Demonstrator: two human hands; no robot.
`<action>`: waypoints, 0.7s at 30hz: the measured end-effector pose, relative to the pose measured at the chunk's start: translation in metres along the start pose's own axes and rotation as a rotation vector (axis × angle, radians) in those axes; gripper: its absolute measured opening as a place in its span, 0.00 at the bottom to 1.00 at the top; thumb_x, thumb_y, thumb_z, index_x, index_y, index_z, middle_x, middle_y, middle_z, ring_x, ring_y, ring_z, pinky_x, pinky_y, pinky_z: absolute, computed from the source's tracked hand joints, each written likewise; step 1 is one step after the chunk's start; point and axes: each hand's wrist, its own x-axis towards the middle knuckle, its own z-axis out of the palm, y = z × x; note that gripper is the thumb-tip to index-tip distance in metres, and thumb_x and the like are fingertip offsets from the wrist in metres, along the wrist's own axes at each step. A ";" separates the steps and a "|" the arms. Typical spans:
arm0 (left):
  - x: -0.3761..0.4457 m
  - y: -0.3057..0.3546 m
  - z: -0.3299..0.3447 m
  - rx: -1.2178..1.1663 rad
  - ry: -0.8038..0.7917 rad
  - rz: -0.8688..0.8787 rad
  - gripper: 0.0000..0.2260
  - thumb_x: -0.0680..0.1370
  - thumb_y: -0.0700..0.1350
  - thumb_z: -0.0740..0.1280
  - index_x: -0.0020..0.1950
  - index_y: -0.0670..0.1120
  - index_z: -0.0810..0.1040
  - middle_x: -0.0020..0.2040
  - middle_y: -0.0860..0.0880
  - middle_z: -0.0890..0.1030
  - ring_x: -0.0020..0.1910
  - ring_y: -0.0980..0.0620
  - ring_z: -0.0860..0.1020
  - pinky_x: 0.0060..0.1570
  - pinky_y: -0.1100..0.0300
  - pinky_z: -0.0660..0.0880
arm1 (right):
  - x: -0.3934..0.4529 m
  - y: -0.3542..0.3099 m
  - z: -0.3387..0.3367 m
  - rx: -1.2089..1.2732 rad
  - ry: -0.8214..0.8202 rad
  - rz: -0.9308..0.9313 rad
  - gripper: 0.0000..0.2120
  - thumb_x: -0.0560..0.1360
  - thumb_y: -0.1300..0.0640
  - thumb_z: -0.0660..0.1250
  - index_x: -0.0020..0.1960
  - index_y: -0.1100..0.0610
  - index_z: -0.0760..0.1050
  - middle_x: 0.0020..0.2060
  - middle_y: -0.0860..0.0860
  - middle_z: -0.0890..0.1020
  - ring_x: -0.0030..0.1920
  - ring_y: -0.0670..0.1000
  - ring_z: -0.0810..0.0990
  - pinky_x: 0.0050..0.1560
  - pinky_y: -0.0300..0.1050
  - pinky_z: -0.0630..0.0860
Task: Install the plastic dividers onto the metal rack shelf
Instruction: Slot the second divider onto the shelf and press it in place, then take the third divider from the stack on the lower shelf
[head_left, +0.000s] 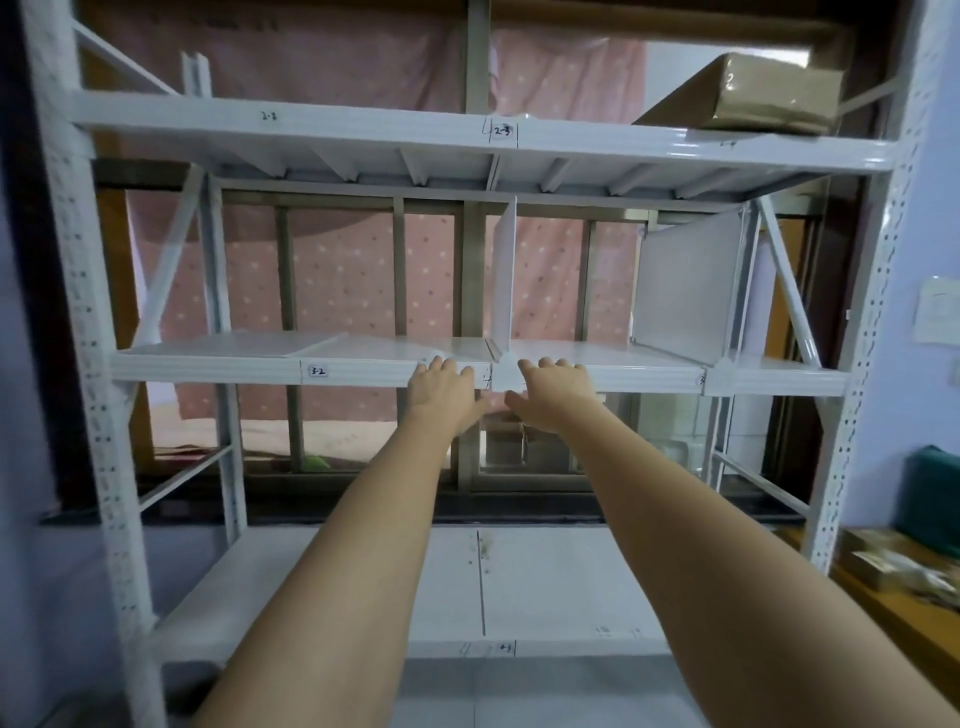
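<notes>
White metal rack (104, 291), I'm on its middle shelf (597, 358). Progress as I judge it: right divider (685, 291) looks mounted near the right post, centre divider (505, 275) stands upright with its front clip (505, 371) over the shelf lip, probably just seated. One flat panel (234, 344) lies on the shelf's left part, likely not yet installed. Left hand (441, 397) and right hand (553, 395) flank the clip, fingers straight, resting on the shelf front edge, gripping nothing. Cardboard box (769, 93) on top shelf.
</notes>
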 end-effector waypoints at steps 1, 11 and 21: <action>-0.001 -0.002 -0.002 0.008 0.003 -0.006 0.24 0.80 0.58 0.52 0.69 0.44 0.69 0.65 0.42 0.72 0.64 0.44 0.69 0.63 0.52 0.66 | 0.000 -0.003 -0.002 0.004 0.000 -0.009 0.23 0.81 0.45 0.54 0.72 0.54 0.64 0.63 0.55 0.75 0.63 0.57 0.72 0.61 0.50 0.67; -0.026 -0.038 0.005 0.002 -0.044 -0.073 0.23 0.80 0.55 0.57 0.70 0.45 0.67 0.66 0.43 0.70 0.64 0.45 0.70 0.60 0.51 0.68 | 0.001 -0.052 -0.001 0.044 -0.035 -0.128 0.24 0.82 0.44 0.52 0.72 0.56 0.64 0.67 0.57 0.72 0.67 0.58 0.69 0.65 0.53 0.65; -0.111 -0.144 0.001 0.152 -0.177 -0.336 0.22 0.78 0.54 0.59 0.67 0.43 0.70 0.64 0.43 0.73 0.62 0.44 0.72 0.58 0.50 0.70 | -0.007 -0.179 0.002 0.191 -0.034 -0.419 0.25 0.81 0.45 0.53 0.74 0.56 0.64 0.69 0.57 0.71 0.69 0.58 0.69 0.67 0.54 0.64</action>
